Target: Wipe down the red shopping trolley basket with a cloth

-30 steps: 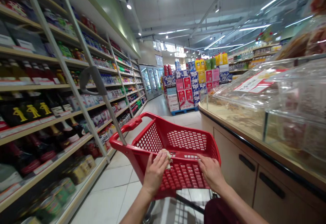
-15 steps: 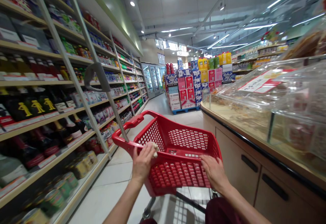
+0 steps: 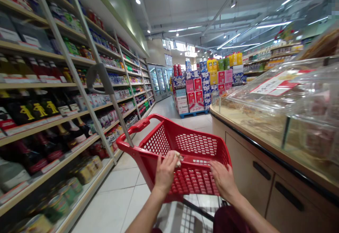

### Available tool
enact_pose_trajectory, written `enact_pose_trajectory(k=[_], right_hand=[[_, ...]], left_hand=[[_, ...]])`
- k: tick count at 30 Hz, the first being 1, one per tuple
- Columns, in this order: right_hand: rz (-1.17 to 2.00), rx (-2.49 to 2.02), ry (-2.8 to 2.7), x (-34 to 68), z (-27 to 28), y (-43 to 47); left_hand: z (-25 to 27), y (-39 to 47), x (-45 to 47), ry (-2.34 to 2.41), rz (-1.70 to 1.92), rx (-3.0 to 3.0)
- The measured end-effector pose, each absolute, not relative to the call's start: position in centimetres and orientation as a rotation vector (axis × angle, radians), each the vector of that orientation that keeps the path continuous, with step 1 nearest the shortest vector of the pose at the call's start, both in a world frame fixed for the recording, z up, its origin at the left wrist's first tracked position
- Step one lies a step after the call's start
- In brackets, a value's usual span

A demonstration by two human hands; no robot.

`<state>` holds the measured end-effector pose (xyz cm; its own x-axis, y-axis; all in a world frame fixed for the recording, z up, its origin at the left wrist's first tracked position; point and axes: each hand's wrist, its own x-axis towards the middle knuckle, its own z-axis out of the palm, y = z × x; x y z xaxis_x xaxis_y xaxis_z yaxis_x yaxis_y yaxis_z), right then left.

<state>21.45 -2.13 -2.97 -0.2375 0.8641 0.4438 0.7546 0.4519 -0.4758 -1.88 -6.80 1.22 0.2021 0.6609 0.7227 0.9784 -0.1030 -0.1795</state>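
Note:
A red plastic shopping cart (image 3: 196, 144) with slotted basket walls stands right in front of me. My left hand (image 3: 166, 171) presses a crumpled pale cloth (image 3: 178, 158) onto the near rim of the basket, around the middle of that side. Farther along the same rim, close to the right corner, my right hand (image 3: 222, 178) is hooked over the edge, its fingers on the basket's inner side. A grey pole with a looped grey handle (image 3: 100, 79) rises from the cart's left end. The basket's visible floor is bare red plastic.
Shelves of bottles and cans (image 3: 66, 116) run along the left. On the right stands a wooden counter (image 3: 246, 155) with clear plastic food boxes (image 3: 283, 84). Stacked drink cartons (image 3: 194, 91) sit on a blue pallet ahead, and glass-door fridges (image 3: 160, 79) are farther back.
My left hand has slid to the right along the near rim with the cloth, closer to my right hand. The right hand has stayed almost in place.

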Motion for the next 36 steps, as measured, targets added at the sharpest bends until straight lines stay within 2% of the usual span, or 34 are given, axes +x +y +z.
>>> enact_pose_trajectory(k=[4,9,14,19,24,28,33,36], right_hand=[[0.220,-1.320,-2.050,21.8,-2.9,-2.2],[0.234,-1.316,-2.012,22.3,-3.0,-2.2],[0.257,-1.301,-1.964,22.5,-3.0,-2.0],[0.356,-1.257,-1.907,23.0,-3.0,-1.8],[0.400,-1.188,-1.760,23.5,-3.3,-1.3],[0.462,-1.202,-1.634,24.3,-3.6,-1.0],[0.392,-1.182,-1.627,24.9,-3.6,-1.4],[0.274,-1.098,-1.738,24.5,-3.0,-2.0]], left_hand=[[0.0,-6.1,1.1,-1.258,-0.613,-2.043],[0.4,-5.8,0.8,-1.521,-0.733,-1.847],[-0.5,-5.4,3.5,-1.265,-0.646,-2.083],[-0.3,-4.8,5.4,-1.485,-0.732,-2.035],[-1.1,-4.0,7.3,-1.218,-0.670,-2.232],[-1.5,-3.2,8.5,-1.359,-0.771,-2.142],[-2.4,-3.1,11.1,-1.191,-0.877,-2.271],[-2.6,-3.1,12.3,-1.278,-0.961,-2.297]])
